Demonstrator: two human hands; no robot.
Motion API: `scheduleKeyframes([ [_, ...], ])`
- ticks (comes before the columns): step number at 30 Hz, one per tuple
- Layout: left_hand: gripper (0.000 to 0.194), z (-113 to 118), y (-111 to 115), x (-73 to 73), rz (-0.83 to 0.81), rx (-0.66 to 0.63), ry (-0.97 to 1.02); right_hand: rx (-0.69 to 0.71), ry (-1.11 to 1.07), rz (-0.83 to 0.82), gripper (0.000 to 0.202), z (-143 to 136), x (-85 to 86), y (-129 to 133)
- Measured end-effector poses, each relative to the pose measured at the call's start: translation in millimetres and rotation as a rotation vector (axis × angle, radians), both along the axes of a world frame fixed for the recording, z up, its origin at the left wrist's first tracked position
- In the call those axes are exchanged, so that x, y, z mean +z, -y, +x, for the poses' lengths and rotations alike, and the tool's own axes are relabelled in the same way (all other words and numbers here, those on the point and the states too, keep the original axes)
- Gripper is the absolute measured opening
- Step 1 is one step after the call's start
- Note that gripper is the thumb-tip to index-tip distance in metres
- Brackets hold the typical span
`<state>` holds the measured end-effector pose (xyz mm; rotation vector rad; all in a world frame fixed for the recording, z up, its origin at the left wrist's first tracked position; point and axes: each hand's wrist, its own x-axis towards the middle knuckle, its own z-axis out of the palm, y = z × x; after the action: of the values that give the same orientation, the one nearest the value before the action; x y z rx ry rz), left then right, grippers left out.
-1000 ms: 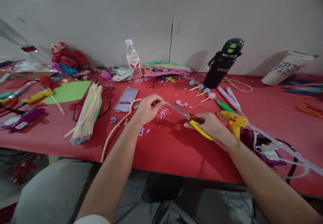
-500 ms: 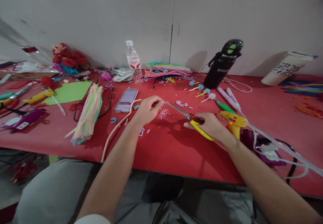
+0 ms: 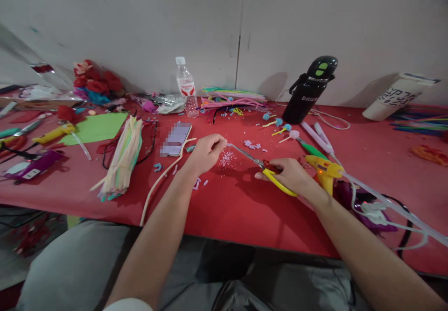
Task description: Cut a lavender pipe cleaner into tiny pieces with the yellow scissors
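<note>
Head view: the left hand (image 3: pixel 209 153) pinches a tiny piece (image 3: pixel 227 144), too small to identify, at the tips of yellow-and-red-handled scissors (image 3: pixel 262 165) gripped by the right hand (image 3: pixel 287 174). Pale bits (image 3: pixel 227 159) lie below on the red tabletop (image 3: pixel 241 222).

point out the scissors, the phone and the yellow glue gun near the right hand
scissors (image 3: pixel 258 162): head view, on the metal blades just ahead of the handles
phone (image 3: pixel 179 138): head view, on the screen
yellow glue gun (image 3: pixel 325 166): head view, on the body above the grip
</note>
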<state>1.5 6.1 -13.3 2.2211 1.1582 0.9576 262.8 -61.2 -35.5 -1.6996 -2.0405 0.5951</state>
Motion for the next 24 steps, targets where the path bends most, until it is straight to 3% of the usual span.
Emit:
scheduleKeyframes([
  [24, 0.033, 2.7, 0.5, -1.8, -0.009, 0.015, -0.043, -0.025, -0.028, 0.032, 0.053, 0.3, -3.3, -0.6],
])
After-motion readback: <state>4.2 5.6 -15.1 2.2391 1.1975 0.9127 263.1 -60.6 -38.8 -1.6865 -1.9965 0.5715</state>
